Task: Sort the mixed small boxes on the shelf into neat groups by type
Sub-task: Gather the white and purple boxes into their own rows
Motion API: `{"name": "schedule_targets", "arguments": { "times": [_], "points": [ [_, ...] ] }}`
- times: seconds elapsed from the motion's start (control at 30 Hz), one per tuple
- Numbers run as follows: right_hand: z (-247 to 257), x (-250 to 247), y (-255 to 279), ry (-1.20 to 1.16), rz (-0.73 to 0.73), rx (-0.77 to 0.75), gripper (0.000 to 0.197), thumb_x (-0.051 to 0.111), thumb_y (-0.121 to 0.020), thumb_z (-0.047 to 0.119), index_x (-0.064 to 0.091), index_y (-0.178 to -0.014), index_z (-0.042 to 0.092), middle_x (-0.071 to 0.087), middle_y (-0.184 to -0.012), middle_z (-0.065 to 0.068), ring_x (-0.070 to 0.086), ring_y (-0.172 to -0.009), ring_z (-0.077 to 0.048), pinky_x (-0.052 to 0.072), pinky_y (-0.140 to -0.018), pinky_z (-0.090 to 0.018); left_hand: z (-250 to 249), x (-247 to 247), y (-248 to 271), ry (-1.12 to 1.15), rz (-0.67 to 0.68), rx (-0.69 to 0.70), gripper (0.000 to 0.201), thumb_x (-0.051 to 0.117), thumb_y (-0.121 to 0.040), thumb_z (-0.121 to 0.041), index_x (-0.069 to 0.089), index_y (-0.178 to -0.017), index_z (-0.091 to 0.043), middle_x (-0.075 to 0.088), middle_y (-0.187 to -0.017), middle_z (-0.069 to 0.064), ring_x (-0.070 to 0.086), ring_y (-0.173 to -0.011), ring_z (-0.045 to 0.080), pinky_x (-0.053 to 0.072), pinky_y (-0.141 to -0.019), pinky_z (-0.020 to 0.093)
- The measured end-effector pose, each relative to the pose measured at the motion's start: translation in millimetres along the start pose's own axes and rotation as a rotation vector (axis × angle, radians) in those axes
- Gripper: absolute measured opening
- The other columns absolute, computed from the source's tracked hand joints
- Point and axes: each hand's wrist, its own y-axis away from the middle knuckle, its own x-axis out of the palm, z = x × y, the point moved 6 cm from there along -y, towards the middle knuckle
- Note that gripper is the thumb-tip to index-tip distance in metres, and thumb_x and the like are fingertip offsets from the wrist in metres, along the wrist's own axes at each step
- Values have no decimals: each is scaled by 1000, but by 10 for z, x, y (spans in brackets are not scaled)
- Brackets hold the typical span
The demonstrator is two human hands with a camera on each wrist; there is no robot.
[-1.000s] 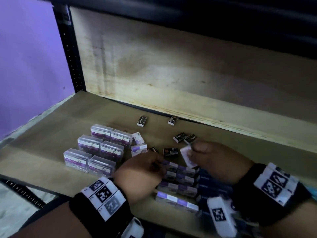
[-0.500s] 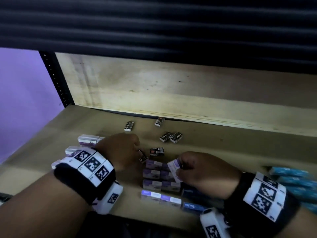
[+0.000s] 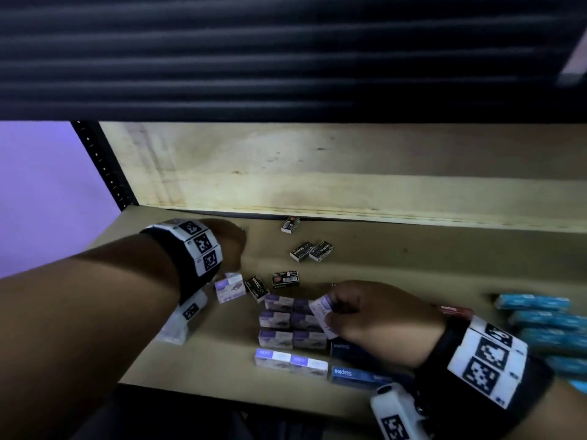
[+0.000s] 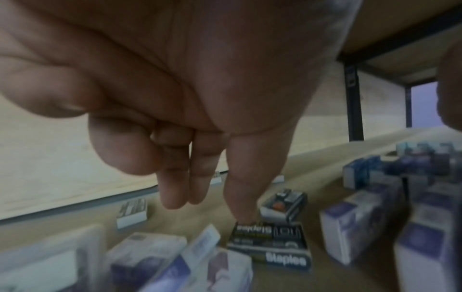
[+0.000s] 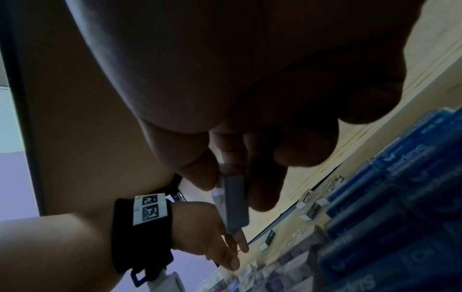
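Right hand (image 3: pixel 378 315): low over the front of the shelf (image 3: pixel 413 268), above the purple group; its fingers (image 5: pixel 200 168) are curled and pinch a purple-and-white box (image 3: pixel 322 311) by one end, thumb on one broad face, the other fingers on the opposite face.
Held box: tilted, its free end pointing down and left past the fingertips; whether it touches the boxes under it cannot be told.
Left hand (image 3: pixel 228 246): further back and to the left, over the shelf; fingers (image 4: pixel 175 189) loosely straight and close together, pointing down, gripping nothing.
Black staples box (image 4: pixel 270 243): lies flat on the shelf just under the left fingertips; in the left wrist view the outermost fingertip ends at the box's far edge, and contact cannot be confirmed.
Second black box (image 3: pixel 285 278): flat, just beside the first, between the two hands.
Purple boxes (image 3: pixel 276 319): a tidy block in rows, directly below the right hand's fingers.
Loose purple box (image 3: pixel 229 287): apart from the block, close under the left wrist.
Pair of black boxes (image 3: pixel 311 250): side by side, further back, well clear of both hands.
Single black box (image 3: pixel 290 224): against the back panel (image 3: pixel 317 173).
Dark blue boxes (image 3: pixel 352 374): at the front edge, under the right wrist.
Light blue boxes (image 3: pixel 540 319): stacked at the right, beyond the right wrist.
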Motion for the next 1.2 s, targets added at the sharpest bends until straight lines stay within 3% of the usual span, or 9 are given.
{"name": "schedule_targets", "arguments": {
  "times": [0.2,0.3,0.37,0.47,0.53,0.67,0.73,1.0,1.2],
  "points": [
    [-39,-45,58,30,-24,2,15,54,-75,51,61,-89,53,63,-76,34,57,-66,14,39,-53,-11,-104,231,-231,-141,124,27,47,68,-66,-48,51,-43,-12,46,-35,-6,46,-39,15,38,-45,17],
    [-76,-37,72,59,-22,8,16,55,-78,50,61,-93,49,63,-77,33,56,-66,14,36,-51,-12,-133,239,-264,-216,168,42,24,71,-62,-48,63,-42,-35,48,-33,-17,49,-35,8,33,-40,12],
    [-87,-34,75,56,-21,9,19,54,-77,51,62,-95,51,62,-78,35,56,-67,16,38,-52,-9,-157,275,-240,-239,160,24,34,71,-70,-42,65,-45,-18,54,-37,-10,55,-42,9,49,-45,20],
    [-108,-33,77,58,-24,19,20,53,-75,52,62,-93,52,62,-79,36,55,-68,17,37,-52,-9,-166,253,-134,-315,127,-45,27,61,-89,-33,74,-87,-9,73,-94,6,71,-87,29,60,-76,49],
    [-121,-35,80,65,-34,23,23,52,-74,54,61,-94,52,62,-82,36,55,-70,17,36,-52,-11,-183,230,-89,-268,130,-32,36,58,-94,-32,70,-116,-5,67,-124,10,66,-109,30,54,-89,44],
    [-145,-37,88,53,-49,30,26,49,-71,57,62,-94,50,63,-84,34,56,-71,15,35,-55,-14,-93,249,-123,-99,101,-88,26,51,-100,-24,70,-102,-7,70,-103,1,66,-97,19,51,-100,36],
    [-150,-39,98,40,-50,22,28,47,-70,58,62,-92,49,64,-82,33,57,-70,14,35,-55,-15,-51,259,-102,-12,64,-134,39,42,-105,-23,59,-130,0,60,-134,9,57,-124,24,42,-109,35],
    [-191,-24,75,21,-47,28,27,50,-73,53,64,-96,47,66,-79,28,59,-67,9,41,-57,-20,-236,-111,405,506,-180,-158,27,55,-98,-32,67,-116,-16,66,-115,7,62,-106,25,46,-85,29],
    [-229,-32,71,-25,-77,52,25,48,-70,56,61,-92,52,68,-78,24,61,-66,6,47,-60,-24,-533,201,837,1348,-222,-25,18,65,-95,-25,66,-80,-15,67,-62,2,60,-47,15,32,-43,18]
  ]
}}
